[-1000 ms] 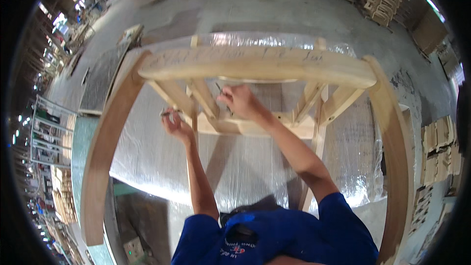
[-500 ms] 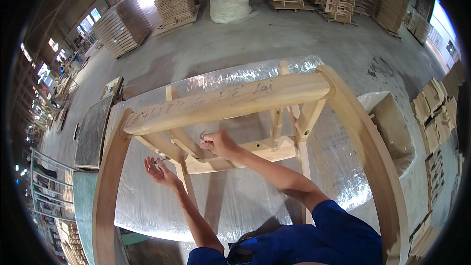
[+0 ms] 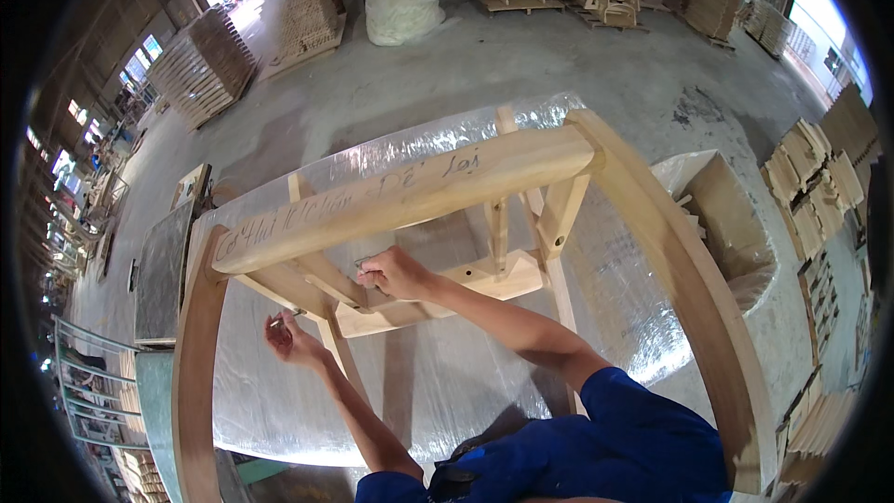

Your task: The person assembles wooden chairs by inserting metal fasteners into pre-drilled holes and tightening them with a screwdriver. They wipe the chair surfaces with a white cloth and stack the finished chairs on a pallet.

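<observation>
Gripping small metal pieces, both hands [image 3: 345, 303] work inside the wooden chair frame [image 3: 410, 191].

Both arms enter from lower edge, blue sleeves at upper arms, forearms bare. Right arm reaches forward and left, elbow slightly bent; right hand [image 3: 396, 272] fisted, knuckles up, grip closed. Left arm runs up steeply; left hand [image 3: 291, 340] below and left of right, fingers curled, grip pinched shut
</observation>
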The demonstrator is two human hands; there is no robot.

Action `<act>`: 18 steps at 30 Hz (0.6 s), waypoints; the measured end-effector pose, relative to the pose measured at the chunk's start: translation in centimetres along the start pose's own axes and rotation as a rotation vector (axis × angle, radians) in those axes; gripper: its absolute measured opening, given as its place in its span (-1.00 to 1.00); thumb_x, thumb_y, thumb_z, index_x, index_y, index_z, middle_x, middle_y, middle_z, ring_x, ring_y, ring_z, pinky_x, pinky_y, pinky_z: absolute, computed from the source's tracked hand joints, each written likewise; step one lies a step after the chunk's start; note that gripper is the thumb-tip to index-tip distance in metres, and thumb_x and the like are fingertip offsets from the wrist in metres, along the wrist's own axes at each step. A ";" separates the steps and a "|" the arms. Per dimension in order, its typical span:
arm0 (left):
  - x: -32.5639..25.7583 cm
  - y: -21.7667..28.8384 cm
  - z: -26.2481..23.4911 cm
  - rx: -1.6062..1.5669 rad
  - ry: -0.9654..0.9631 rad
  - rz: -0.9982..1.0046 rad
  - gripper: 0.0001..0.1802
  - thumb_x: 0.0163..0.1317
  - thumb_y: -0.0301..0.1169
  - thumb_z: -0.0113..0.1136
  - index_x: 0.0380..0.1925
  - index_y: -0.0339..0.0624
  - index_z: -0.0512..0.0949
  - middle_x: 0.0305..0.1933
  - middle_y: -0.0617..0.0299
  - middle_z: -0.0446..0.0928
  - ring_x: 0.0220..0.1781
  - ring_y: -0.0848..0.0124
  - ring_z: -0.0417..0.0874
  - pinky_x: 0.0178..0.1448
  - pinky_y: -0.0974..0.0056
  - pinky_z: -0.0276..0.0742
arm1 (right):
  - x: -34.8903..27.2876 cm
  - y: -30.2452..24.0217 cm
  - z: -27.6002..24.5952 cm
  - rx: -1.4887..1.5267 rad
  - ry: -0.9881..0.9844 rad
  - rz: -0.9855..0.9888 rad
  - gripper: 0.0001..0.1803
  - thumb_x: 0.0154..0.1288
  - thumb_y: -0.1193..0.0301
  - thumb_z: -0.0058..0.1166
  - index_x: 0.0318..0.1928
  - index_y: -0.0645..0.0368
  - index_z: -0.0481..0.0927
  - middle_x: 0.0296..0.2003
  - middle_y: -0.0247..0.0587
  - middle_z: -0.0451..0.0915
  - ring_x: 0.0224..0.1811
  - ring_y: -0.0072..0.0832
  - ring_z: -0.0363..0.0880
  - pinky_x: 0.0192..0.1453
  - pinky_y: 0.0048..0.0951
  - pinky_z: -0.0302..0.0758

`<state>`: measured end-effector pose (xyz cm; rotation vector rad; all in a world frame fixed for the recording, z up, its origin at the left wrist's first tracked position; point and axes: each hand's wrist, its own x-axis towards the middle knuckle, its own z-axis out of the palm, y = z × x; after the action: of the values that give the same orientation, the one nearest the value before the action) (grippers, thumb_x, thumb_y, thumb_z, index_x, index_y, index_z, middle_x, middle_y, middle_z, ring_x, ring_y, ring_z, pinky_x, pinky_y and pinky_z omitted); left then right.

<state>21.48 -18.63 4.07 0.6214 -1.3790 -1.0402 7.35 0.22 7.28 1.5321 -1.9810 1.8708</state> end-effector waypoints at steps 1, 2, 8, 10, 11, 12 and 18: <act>0.2 -0.2 -0.3 -0.008 0.017 0.003 -0.74 0.32 -0.47 0.05 -0.06 -0.41 0.43 -0.08 0.03 0.56 -0.06 0.31 0.57 0.01 0.29 0.49 | 0.2 -0.1 -0.1 0.026 -0.025 -0.029 -0.89 0.18 0.57 0.02 -0.46 0.38 0.52 -0.53 -0.03 0.60 -0.48 -0.19 0.61 -0.38 -0.35 0.49; 0.4 -0.4 -0.5 -0.015 0.035 0.007 -0.73 0.32 -0.46 0.05 -0.05 -0.41 0.42 -0.08 0.03 0.56 -0.06 0.31 0.56 0.00 0.29 0.50 | 0.6 -0.1 -0.1 0.061 -0.044 -0.036 -0.89 0.19 0.57 0.02 -0.45 0.37 0.53 -0.52 -0.03 0.60 -0.48 -0.21 0.61 -0.37 -0.36 0.49; -1.2 0.9 1.9 -0.273 -0.003 0.064 -0.68 0.25 -0.46 0.16 -0.04 -0.40 0.41 -0.10 0.04 0.50 -0.11 0.32 0.53 0.00 0.26 0.50 | 0.1 1.6 -1.1 0.121 -0.049 0.052 -0.88 0.16 0.52 0.10 -0.47 0.34 0.54 -0.56 -0.03 0.58 -0.53 -0.30 0.58 -0.39 -0.40 0.47; -1.1 0.8 1.6 -0.053 0.052 0.070 -0.65 0.25 -0.43 0.19 -0.03 -0.40 0.41 -0.04 0.03 0.49 -0.07 0.34 0.52 0.02 0.27 0.47 | -0.2 2.0 -1.2 -0.012 -0.008 0.011 -0.80 0.08 0.48 0.19 -0.55 0.34 0.49 -0.64 -0.05 0.53 -0.64 -0.22 0.47 -0.48 -0.36 0.40; -1.1 0.6 1.5 0.054 0.077 0.071 -0.64 0.24 -0.42 0.20 -0.03 -0.40 0.41 0.00 0.03 0.48 -0.05 0.34 0.52 0.03 0.27 0.46 | -0.6 2.1 -0.9 -0.006 0.008 0.075 -0.78 0.05 0.45 0.23 -0.55 0.33 0.49 -0.65 -0.07 0.52 -0.64 -0.22 0.47 -0.48 -0.35 0.40; -1.0 0.5 1.3 0.051 0.150 0.048 -0.64 0.18 -0.44 0.27 -0.08 -0.39 0.45 -0.09 0.04 0.52 -0.12 0.37 0.52 -0.03 0.32 0.44 | -1.0 1.8 -0.2 0.007 0.022 0.139 -0.75 0.02 0.42 0.27 -0.55 0.32 0.49 -0.65 -0.08 0.52 -0.64 -0.21 0.47 -0.48 -0.34 0.39; 0.1 -0.9 -0.5 -0.030 0.071 0.042 -0.75 0.27 -0.45 0.13 -0.14 -0.43 0.52 -0.19 0.06 0.59 -0.12 0.33 0.57 0.05 0.26 0.48 | -0.7 0.3 1.5 -0.164 0.131 0.143 -0.69 -0.03 0.38 0.38 -0.52 0.30 0.49 -0.60 -0.10 0.52 -0.57 -0.42 0.49 -0.46 -0.39 0.40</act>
<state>21.70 -19.24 3.25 0.5993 -1.3075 -0.9947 8.37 -0.57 6.25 1.2243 -2.1728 1.7526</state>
